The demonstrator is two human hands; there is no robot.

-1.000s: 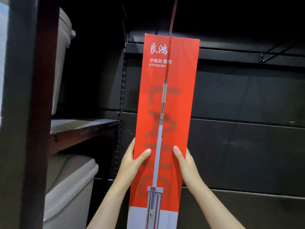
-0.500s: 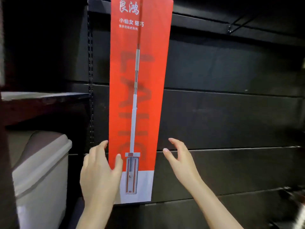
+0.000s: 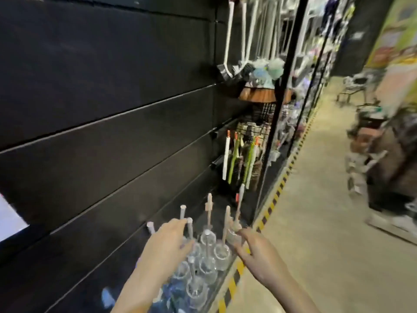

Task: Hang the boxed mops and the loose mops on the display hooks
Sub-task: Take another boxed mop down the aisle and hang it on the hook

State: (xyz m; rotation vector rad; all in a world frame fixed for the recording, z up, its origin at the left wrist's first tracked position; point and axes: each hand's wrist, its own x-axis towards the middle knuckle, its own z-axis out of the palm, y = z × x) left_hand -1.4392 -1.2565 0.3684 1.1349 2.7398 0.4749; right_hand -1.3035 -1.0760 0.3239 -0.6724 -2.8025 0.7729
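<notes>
The red boxed mop that both hands were steadying against the black panel wall [image 3: 108,123] half a second ago is now all but out of sight; only a pale corner at the far left edge, low against that wall, may be its white bottom end [image 3: 11,219], and I cannot say so for certain; I judge it left hanging and the person turning along the wall for the next one. The left hand [image 3: 168,242] and right hand [image 3: 259,256] are both empty, fingers spread and apart, reaching out low in front of the wall's foot; just beyond them stands a cluster of clear holders with pale upright handles [image 3: 208,245], blurred, which look more like brushes than mops. Further along the wall hang white-handled mops [image 3: 246,37] with pale fluffy heads; their tops and hooks are cut off above. The aisle floor [image 3: 316,199] right of the wall is smeared by motion; the goods there are unreadable.
</notes>
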